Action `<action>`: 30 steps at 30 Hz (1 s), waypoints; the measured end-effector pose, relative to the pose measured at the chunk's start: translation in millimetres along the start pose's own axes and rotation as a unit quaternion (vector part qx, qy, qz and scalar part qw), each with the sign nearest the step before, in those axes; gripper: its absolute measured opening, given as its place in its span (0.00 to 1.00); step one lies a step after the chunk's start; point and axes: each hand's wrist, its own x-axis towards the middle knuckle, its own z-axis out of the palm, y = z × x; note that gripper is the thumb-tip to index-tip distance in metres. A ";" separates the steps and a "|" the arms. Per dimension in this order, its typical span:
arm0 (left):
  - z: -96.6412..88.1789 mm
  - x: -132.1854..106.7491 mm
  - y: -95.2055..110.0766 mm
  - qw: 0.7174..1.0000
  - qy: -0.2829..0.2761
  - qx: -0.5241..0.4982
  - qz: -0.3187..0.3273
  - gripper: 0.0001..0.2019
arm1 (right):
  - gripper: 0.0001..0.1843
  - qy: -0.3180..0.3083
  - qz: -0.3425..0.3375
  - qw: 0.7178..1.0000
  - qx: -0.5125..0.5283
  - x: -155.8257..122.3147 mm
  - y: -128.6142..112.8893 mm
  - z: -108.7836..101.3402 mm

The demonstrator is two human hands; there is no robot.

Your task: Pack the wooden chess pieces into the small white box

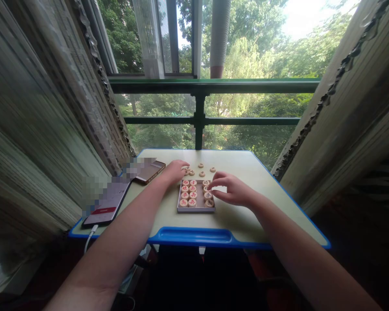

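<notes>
A shallow open box [196,210] holds Chinese chess pieces: two columns of red-marked pieces [192,195] on the left and one of dark-marked pieces [208,195] on the right. Between these columns the box floor shows. My right hand [233,189] reaches in from the right, thumb and index finger bent in a pinch at a dark-marked piece in the right column. Beyond the box's upper left corner, my left hand [175,171] stretches its fingers over a few loose pieces [191,172], partly covering them. Whether its fingertips touch one cannot be made out.
More loose pieces [201,165] lie behind the box on the pale table [246,216], which has a blue edge and a blue front tray [194,235]. At left are a box lid [150,172] and a phone [107,208] with a white cable [90,238]. Curtains and a green railing surround the table.
</notes>
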 end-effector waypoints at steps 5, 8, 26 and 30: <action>7.0 3.0 -7.9 0.998 -0.054 -0.027 -0.005 0.18 | 0.10 0.026 0.030 0.999 -0.003 2.0 8.3 2.4; 8.9 5.5 -9.6 0.999 -0.036 -0.019 -0.017 0.20 | 0.10 0.052 0.057 0.997 -0.011 4.2 17.5 7.8; 21.7 21.3 -16.1 0.999 -0.032 0.000 0.011 0.19 | 0.09 0.097 0.108 0.989 -0.019 13.9 43.8 25.9; 19.3 17.9 -15.1 0.999 -0.019 0.026 0.001 0.17 | 0.09 0.103 0.129 0.986 -0.024 13.0 45.2 25.3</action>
